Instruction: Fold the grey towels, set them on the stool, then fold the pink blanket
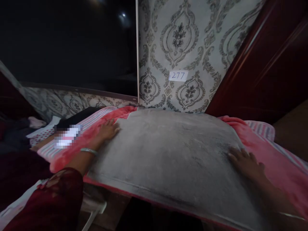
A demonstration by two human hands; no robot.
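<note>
A grey fleece cloth lies spread flat over a pink blanket on a raised surface. My left hand rests flat at the cloth's far left edge, fingers stretched out, a bangle on the wrist and a dark red sleeve above it. My right hand lies flat on the cloth's right side, fingers spread and pointing left. Neither hand holds anything.
A striped pink-and-white sheet shows under the blanket. Patterned wallpaper with a paper label reading 277 stands behind. A dark screen fills the upper left. Dark red wooden panels rise at right. Clothes lie heaped at left.
</note>
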